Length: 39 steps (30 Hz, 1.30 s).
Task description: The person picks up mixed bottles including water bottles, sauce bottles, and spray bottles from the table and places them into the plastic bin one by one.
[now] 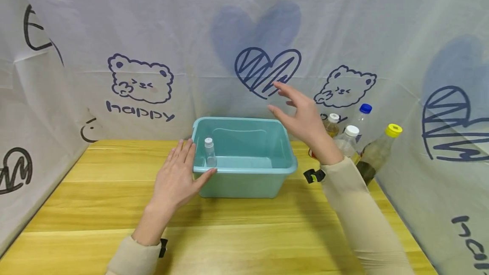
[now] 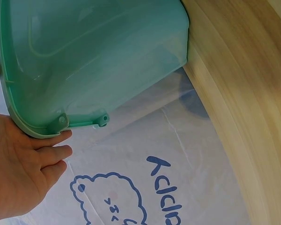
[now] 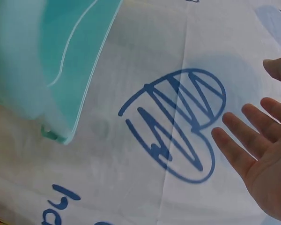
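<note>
A teal plastic bin (image 1: 240, 185) stands on the wooden table, with a small clear bottle (image 1: 210, 156) with a white cap upright inside its left end. My left hand (image 1: 176, 175) rests on the bin's left front corner, fingers straight along the side and thumb over the front rim. In the left wrist view, the fingers of that hand (image 2: 18, 173) lie against the rim's outside. My right hand (image 1: 302, 116) is raised above the bin's right back corner, thumb and fingers spread with nothing between them. The right wrist view shows this hand (image 3: 267, 164) apart from the bin.
Several bottles are grouped right of the bin: one with a yellow cap (image 1: 376, 154) and dark liquid, one with a blue cap (image 1: 365, 108), and white-capped ones (image 1: 347, 141) beside my right forearm. A printed white cloth (image 1: 183, 33) hangs behind the table (image 1: 114, 190).
</note>
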Available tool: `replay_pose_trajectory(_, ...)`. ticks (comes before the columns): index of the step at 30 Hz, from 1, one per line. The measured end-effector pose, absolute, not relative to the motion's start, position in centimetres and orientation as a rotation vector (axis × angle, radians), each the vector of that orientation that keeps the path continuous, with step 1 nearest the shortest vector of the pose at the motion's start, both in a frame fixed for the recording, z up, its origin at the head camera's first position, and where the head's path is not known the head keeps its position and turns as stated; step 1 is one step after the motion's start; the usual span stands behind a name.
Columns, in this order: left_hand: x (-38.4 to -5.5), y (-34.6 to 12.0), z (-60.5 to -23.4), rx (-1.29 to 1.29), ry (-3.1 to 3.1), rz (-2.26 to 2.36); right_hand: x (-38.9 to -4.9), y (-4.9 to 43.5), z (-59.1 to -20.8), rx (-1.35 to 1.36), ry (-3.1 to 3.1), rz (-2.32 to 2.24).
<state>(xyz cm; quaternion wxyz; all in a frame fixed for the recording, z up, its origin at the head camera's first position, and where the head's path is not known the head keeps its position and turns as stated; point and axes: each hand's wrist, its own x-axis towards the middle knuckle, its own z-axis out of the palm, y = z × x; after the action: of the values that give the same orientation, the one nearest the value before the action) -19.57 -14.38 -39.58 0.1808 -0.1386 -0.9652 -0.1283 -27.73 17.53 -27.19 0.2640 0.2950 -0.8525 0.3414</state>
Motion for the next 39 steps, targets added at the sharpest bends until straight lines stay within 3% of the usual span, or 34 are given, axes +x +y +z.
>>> replay_pose_trajectory(39, -19.5, -14.3, -39.7, -0.391, -2.722, -0.357, -22.5, 29.8, -36.1, 0.047, -1.799, 1.024)
